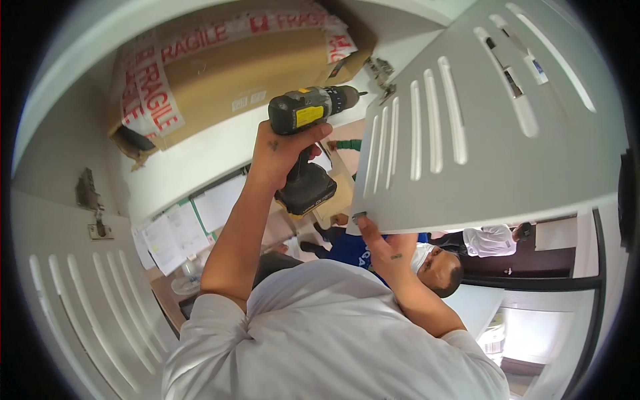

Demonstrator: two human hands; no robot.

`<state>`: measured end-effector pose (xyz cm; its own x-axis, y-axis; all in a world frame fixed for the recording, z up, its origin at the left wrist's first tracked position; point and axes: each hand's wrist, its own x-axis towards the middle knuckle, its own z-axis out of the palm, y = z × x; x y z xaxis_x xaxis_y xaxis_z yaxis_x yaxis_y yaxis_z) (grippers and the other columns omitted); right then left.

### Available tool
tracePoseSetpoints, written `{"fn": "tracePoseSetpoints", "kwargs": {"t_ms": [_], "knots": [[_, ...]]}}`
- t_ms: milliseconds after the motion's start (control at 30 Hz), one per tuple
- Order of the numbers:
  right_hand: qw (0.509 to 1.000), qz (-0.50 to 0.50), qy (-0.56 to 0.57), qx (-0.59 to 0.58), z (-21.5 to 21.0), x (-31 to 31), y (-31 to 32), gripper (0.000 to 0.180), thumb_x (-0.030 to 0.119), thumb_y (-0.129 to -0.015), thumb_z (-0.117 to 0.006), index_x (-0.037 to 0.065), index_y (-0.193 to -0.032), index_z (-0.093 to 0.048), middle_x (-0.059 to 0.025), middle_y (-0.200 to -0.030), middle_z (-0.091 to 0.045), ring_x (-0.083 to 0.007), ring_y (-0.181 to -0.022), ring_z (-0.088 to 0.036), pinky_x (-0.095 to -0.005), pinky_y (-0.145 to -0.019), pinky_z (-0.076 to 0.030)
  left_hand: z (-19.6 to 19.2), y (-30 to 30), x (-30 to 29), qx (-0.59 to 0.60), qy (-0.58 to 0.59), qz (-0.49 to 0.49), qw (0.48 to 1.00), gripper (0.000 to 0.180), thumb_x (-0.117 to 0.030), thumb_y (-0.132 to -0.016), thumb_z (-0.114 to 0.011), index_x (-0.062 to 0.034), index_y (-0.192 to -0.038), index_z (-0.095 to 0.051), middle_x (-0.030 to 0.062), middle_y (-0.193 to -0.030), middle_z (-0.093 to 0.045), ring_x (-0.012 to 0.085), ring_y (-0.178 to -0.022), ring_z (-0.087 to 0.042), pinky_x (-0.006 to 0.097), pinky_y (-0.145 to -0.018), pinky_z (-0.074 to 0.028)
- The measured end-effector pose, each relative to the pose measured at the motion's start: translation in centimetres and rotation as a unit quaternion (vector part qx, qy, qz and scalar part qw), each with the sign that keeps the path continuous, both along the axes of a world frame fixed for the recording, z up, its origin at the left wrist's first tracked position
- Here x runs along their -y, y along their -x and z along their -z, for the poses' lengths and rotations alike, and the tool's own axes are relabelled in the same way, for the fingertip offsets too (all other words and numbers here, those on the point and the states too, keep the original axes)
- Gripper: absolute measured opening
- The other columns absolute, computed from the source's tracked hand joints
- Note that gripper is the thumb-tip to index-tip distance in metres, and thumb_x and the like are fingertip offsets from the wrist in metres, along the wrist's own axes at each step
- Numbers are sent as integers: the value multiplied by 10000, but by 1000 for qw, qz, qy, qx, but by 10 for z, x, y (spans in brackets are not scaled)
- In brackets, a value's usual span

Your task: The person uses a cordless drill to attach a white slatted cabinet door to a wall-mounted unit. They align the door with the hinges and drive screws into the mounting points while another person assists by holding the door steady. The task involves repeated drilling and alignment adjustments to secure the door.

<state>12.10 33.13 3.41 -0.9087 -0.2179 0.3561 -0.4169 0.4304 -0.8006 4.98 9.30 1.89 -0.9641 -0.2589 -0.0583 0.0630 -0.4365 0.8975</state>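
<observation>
A cordless drill (303, 110) with a black battery is in my left hand (283, 150), fingers wrapped round its grip. Its bit points right, toward a metal hinge (383, 77) between the cabinet and the slotted grey cabinet door (413, 187); the bit's tip looks close to the hinge, but contact cannot be told. My right hand (390, 257) grips the lower corner of that door, thumb beside a small metal piece (360, 217) on its edge; its other fingers are partly hidden.
A cardboard box (233, 73) with red-and-white tape sits inside the cabinet. On the left hangs another slotted door (87, 300) with its own hinge (90, 200). Below are papers (173, 233), a person in a blue top (353, 250) and another in white (490, 241).
</observation>
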Motion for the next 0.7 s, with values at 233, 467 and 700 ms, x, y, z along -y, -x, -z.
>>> {"fn": "tracePoseSetpoints", "kwargs": {"t_ms": [233, 467, 700], "knots": [[994, -47, -67, -72, 9, -2, 17, 929, 167, -765, -859, -36, -1501, -331, -283, -1448, -445, -459, -1320, -460, -469, -1115, -394, -19, 28, -1, 6, 4, -1, 1000, 332, -175, -852, -855, -12, -1099, -706, 109, -912, -744, 156, -591, -651, 283, -539, -550], [989, -33, 46, -133, 5, 23, 13, 1156, 170, -709, -853, -74, -1596, -153, -347, -1584, -264, -497, -1417, -364, -516, -1177, -339, 25, 6, 91, 43, -4, 19, 999, 419, -277, -1008, -627, -1, -1320, -583, 155, -1152, -695, 274, -955, -707, 422, -798, -617], [987, 11, 44, -154, 20, 26, 22, 1291, 298, -585, -949, -11, -1600, -212, -280, -1550, -319, -430, -1335, -434, -507, -1079, -392, 10, 6, 112, 97, 106, 1, 990, 429, -273, -998, -643, -1, -1324, -584, 153, -1170, -690, 277, -978, -704, 421, -817, -612]]}}
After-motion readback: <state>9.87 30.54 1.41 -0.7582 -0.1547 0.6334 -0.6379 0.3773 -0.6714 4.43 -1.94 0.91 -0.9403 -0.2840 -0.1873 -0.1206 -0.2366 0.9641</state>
